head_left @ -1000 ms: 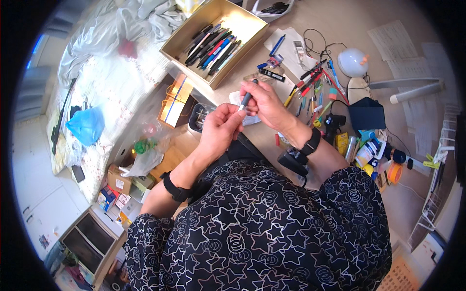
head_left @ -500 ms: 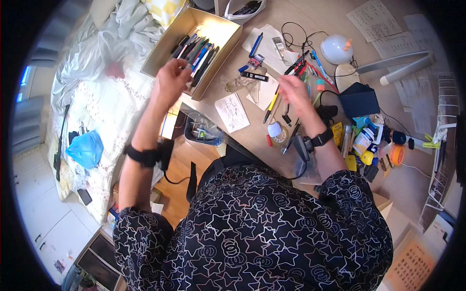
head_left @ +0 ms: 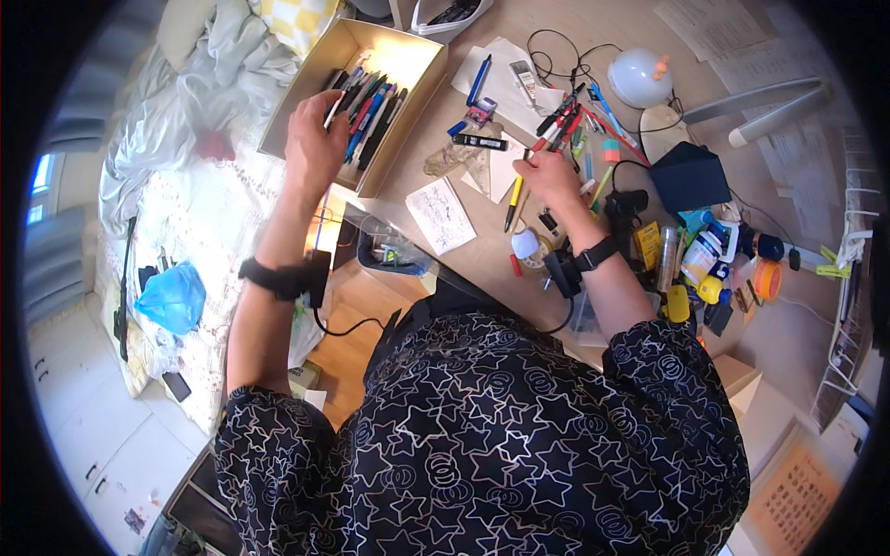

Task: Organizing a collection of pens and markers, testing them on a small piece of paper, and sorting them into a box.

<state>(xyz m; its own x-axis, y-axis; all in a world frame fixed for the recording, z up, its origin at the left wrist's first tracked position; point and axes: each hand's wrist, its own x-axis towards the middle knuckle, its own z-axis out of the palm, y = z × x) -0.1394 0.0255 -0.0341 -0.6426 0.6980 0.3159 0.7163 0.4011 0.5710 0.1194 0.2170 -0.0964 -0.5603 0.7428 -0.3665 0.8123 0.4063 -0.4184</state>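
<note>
At the left, my left hand [head_left: 313, 146] is over the near side of a cardboard box [head_left: 422, 67], fingers closed on a slim white pen [head_left: 334, 109]. Several dark and blue pens [head_left: 375, 119] lie side by side in the box. On the desk, the fingers of my right hand [head_left: 554, 178] pinch the upper end of a yellow pen [head_left: 514, 202], whose dark tip points toward me. Just beyond that hand lies a heap of red and black pens [head_left: 565, 125]. A black marker-like stick [head_left: 479, 142] lies left of it.
A handwritten note [head_left: 440, 215] lies near the desk's front edge. To the right stand a dark blue box [head_left: 690, 181], a white round lamp [head_left: 640, 78] and a cluster of bottles [head_left: 702, 259]. A bin [head_left: 394, 255] is below the desk edge; a bed [head_left: 232, 199] is at left.
My left hand has lowered toward the box, and a white pen now shows in its fingers. My right hand has come down and left onto the yellow pen.
</note>
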